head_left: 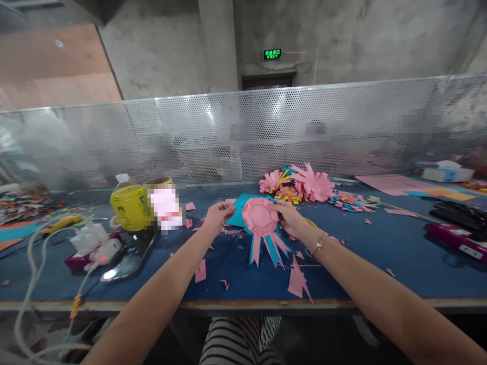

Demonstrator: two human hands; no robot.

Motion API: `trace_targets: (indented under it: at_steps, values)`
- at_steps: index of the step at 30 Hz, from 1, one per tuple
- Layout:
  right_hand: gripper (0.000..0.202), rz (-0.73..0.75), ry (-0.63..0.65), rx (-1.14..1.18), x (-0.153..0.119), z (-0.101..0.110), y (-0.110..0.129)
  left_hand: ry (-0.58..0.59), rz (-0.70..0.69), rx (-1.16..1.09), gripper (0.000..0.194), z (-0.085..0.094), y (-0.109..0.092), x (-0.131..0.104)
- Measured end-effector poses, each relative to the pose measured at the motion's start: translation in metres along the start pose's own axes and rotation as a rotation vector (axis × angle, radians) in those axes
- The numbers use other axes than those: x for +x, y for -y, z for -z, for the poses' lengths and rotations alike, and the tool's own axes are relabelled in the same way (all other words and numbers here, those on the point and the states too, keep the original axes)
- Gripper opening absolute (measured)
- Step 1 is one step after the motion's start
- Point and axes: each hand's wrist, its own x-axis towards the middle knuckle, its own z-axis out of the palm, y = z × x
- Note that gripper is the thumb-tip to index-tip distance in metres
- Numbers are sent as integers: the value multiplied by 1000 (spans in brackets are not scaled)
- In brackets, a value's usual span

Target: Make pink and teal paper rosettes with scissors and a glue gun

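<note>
Left arm (163,289) and right arm (373,284) extend forward, converging; left fingers (221,207) pinched; right fingers (280,207) bent.

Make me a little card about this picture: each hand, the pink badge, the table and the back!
Left hand: by blue paper
Right hand: on the badge's edge
Badge: pink, with pink and blue tails
Table: blue, dotted with pink scraps
Table's left: yellow bottle, white plugs
Back: paper flowers, metal screen with holes

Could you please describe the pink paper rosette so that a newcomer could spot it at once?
Over the blue table, find the left hand and the right hand. The rosette is between them. Unlike the fringed pink flowers behind it, it has a flat centre and pink-and-blue tails hanging toward the viewer.
</note>
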Motion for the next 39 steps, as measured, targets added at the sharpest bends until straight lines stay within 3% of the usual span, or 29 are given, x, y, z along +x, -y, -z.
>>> trace_targets:
  at_steps: [23, 39]
  values:
    - [17, -1, -10, -3, -2, -1, 0, -15, 23, 17, 28, 0, -1, -2]
    - [20, 35, 5, -59, 0, 0, -1, -171, 22, 96, 29, 7, -2, 3]
